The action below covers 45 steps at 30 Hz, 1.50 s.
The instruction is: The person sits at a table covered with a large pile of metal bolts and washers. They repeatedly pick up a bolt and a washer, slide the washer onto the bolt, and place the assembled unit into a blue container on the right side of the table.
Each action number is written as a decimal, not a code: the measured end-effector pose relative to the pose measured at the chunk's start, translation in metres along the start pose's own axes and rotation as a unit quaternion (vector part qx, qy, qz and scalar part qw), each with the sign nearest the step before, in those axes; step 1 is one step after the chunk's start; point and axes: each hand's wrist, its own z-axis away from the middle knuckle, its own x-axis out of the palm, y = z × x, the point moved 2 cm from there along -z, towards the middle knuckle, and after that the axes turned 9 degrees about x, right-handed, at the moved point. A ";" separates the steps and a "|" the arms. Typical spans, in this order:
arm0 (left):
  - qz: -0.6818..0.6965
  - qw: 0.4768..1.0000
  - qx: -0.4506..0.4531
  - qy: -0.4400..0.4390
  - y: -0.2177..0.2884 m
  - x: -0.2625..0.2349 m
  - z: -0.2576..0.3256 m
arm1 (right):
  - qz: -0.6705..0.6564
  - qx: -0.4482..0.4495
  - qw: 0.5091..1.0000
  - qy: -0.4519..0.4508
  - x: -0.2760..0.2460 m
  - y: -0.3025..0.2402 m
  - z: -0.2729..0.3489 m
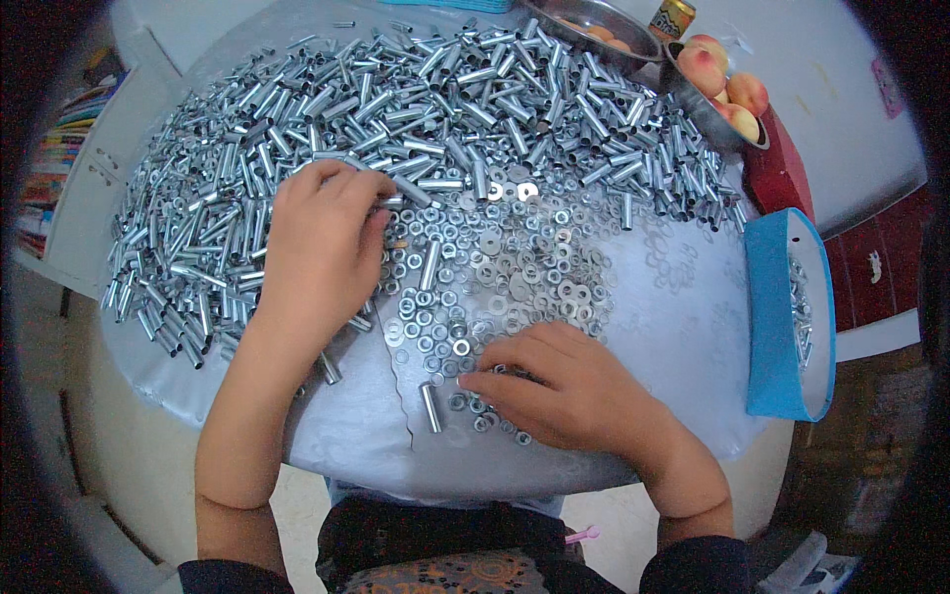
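Observation:
My left hand (327, 233) is at the near side of a large heap of shiny metal tubes (465, 89), its fingers curled down and its thumb tucked in. Whatever those fingers grip is hidden beneath them; one tube (412, 190) lies right by the fingertips. Over the near edge of a spread of small hex nuts (426, 317) and flat washers (524, 282), my right hand (564, 386) has thumb and forefinger drawn close together. I cannot make out what is between them. A single tube (429, 408) lies just left of that hand.
On the right stands a blue open box (777, 317) with metal pieces inside. Metal bowls of peaches (701, 71) and other round items (599, 35), plus a gold can (673, 18), sit at the far right. A cracked clear sheet (336, 416) covers the round table.

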 end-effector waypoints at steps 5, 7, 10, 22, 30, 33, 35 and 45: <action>0.120 0.989 -0.090 -0.005 -0.009 -0.005 0.001 | 0.007 -0.009 1.000 0.009 -0.001 -0.001 0.001; 0.170 0.976 -0.138 -0.007 -0.009 -0.009 -0.002 | 0.006 0.000 1.000 0.004 -0.002 -0.002 0.001; 0.166 0.974 -0.151 -0.041 -0.014 -0.011 0.001 | 0.008 0.002 1.000 0.003 -0.004 -0.002 0.001; -0.089 0.981 -0.071 -0.154 -0.001 0.015 0.000 | 0.000 -0.001 1.000 -0.006 -0.002 0.000 -0.001; 0.037 0.991 -0.068 -0.110 -0.001 0.014 -0.003 | 0.001 0.018 0.999 0.034 -0.008 -0.002 -0.001; 0.178 0.984 0.010 -0.009 0.025 0.004 -0.005 | -0.049 0.135 0.984 0.105 -0.017 -0.006 -0.002; 0.236 0.968 0.045 -0.065 0.045 0.001 -0.002 | -0.142 0.265 0.945 0.127 -0.021 -0.006 0.000; 0.463 0.879 -0.014 -0.114 0.064 0.008 0.007 | -0.180 0.212 0.929 0.246 -0.023 0.001 0.001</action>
